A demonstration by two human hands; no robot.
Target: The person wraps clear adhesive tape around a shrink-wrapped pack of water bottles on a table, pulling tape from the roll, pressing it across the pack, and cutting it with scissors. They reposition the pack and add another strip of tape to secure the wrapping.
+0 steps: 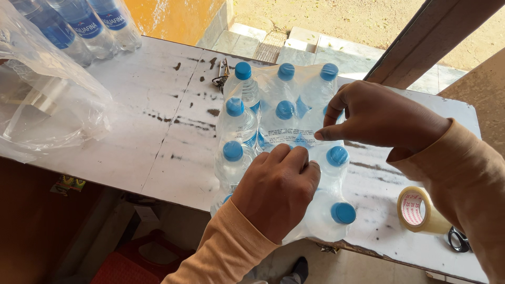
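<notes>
Both hands [294, 158] grip the bottle pack [284, 113] overhanging the table [158, 121] edge.

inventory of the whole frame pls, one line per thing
shrink-wrapped bottle pack: 1, clear film over blue-capped clear bottles, middle of the counter
counter: 1, white and scuffed, runs across the frame
loose bottles: 3 in view, clear with blue labels, top left corner
plastic bag: 1, clear and crumpled, left end of the counter
tape roll: 1, clear tape on a white core, right of the pack
scissors: 1, dark handles only showing, beside the tape roll
keys: small dark bunch, behind the pack
crate: 1, red, on the floor below
left hand: 1, gripping the film at the pack's near side
right hand: 1, pinching the film on top
</notes>
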